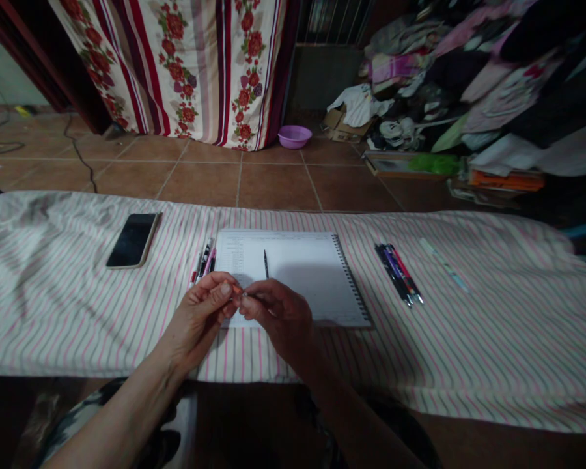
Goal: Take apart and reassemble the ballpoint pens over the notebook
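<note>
My left hand (206, 301) and my right hand (279, 312) meet over the lower left of a spiral notebook (312, 260), fingertips pinched together. Between them is a small, thin piece, dark with a hint of orange, mostly hidden by the fingers; its kind cannot be made out. Just beyond my right hand a slim dark pen part (266, 262) shows against the white page, its lower end covered by the hand. Several pens (206, 256) lie at the notebook's left edge, close to my left hand.
On the striped cloth (146, 326), a phone (133, 240) lies at left. Right of the notebook are several dark, purple and red pens (398, 275) and one pale pen (443, 264). Beyond, on the tiled floor, are a purple basin (295, 136) and piled clothes (410, 78).
</note>
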A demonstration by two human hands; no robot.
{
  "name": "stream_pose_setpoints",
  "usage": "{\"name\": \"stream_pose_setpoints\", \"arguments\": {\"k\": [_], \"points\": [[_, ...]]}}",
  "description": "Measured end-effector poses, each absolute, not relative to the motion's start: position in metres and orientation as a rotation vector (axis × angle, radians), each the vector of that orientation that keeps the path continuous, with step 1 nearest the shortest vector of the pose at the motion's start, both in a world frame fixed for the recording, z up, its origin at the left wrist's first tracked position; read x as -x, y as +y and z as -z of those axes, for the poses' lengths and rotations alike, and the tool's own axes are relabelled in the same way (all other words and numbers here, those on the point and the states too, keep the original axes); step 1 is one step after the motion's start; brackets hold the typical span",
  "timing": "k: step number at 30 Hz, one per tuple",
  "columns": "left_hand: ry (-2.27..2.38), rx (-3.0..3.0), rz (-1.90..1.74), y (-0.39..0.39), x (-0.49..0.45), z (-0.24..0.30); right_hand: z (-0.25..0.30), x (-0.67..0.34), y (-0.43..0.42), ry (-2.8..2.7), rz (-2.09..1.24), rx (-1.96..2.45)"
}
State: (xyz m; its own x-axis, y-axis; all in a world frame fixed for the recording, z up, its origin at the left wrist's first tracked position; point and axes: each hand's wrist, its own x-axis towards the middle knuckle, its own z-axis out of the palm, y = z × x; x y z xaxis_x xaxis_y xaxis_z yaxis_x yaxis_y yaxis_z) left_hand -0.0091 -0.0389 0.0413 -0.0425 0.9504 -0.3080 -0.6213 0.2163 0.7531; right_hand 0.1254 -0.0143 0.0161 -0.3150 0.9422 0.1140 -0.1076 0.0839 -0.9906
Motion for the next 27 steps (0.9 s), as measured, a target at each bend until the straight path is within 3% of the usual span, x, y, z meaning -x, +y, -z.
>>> {"name": "stream_pose_setpoints", "arguments": {"k": [13,22,27], "points": [[0.908,-0.478,-1.305,-0.038,0.011,-0.036,-0.012,-0.125,-0.013,-1.436,-1.285,0.956],[0.914,-0.478,-1.308,-0.037,0.01,-0.035,-0.023,-0.129,-0.014,-1.823,-0.81,0.959],[0.91,-0.457,-1.293,-0.036,0.007,-0.037,-0.025,-0.128,-0.013,-1.795,-0.758,0.977]]}}
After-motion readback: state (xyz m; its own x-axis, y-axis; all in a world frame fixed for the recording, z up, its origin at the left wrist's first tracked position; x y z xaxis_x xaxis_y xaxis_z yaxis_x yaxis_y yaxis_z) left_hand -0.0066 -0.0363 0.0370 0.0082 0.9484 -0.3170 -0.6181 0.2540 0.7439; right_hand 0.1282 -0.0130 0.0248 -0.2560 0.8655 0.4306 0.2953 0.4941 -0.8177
